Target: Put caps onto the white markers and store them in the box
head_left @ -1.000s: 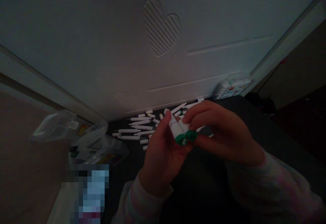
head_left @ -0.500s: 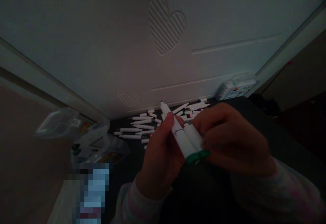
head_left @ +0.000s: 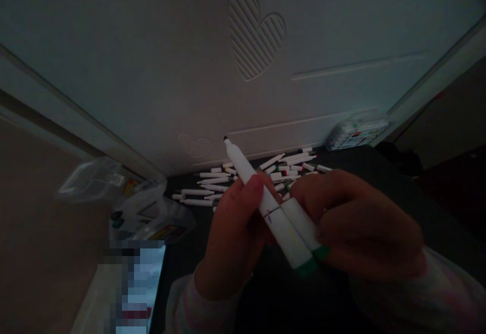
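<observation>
A white marker (head_left: 273, 217) with a dark tip and a green end is gripped in my left hand (head_left: 237, 222), thumb on top. Its tip points up and to the left. Right beside its lower end is a white cap (head_left: 299, 220) with a green end, held in the closed fingers of my right hand (head_left: 360, 217). The cap lies alongside the marker, off its tip. Beyond my hands, many white markers and loose caps (head_left: 216, 175) are spread over the dark surface.
At the left stands an open clear plastic case (head_left: 152, 212) with its lid tilted back. Nearer me lies a lit screen (head_left: 142, 283), partly pixelated. A clear case full of markers (head_left: 357, 130) stands at the back right, against a pale panel with heart reliefs (head_left: 256, 35).
The marker's tip has moved up and left, and its green end down and right. The cap and my right hand have shifted slightly right and down. The view has shifted a little.
</observation>
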### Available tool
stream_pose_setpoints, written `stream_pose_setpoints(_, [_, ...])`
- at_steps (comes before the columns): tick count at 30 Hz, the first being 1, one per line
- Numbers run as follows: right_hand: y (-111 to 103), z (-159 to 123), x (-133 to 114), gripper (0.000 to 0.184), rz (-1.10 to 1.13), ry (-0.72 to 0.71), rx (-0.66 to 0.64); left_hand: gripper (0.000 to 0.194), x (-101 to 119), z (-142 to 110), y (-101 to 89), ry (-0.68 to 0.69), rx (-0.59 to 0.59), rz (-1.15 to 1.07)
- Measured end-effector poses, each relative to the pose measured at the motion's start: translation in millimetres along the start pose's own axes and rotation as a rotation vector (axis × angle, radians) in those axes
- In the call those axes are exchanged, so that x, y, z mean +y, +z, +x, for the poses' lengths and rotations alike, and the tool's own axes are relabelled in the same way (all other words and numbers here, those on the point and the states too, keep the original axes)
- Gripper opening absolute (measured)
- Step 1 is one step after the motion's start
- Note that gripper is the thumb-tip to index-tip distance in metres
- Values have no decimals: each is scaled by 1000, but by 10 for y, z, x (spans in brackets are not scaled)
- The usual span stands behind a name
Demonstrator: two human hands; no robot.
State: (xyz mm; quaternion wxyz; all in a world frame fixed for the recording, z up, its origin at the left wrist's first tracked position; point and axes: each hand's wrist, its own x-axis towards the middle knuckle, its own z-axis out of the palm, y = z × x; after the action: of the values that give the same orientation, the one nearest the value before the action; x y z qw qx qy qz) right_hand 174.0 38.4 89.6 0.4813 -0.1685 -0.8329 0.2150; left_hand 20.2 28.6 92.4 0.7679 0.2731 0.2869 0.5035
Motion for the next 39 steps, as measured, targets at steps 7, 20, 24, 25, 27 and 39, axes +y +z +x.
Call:
stream_pose_setpoints(7, [-31,-3,63,27,-35,140,110,23,82,14,-70,241,114,112])
stream_pose_setpoints(20, [30,60,32,23,-166,264,-60,16,79,59,-122,543,276,280])
stream_pose_setpoints(24, [53,95,46,23,-250,196,-44,10,66,45,-107,531,254,306])
stream_pose_setpoints(25, [61,98,47,21,-280,191,-37,9,62,42,-100,520,251,304])
stream_pose_setpoints(27, [75,98,46,14,-342,192,-22,9,65,40,-90,525,253,294])
stream_pose_setpoints(39, [197,66,82,14,-477,113,-81,38,183,51,-50,438,148,-261])
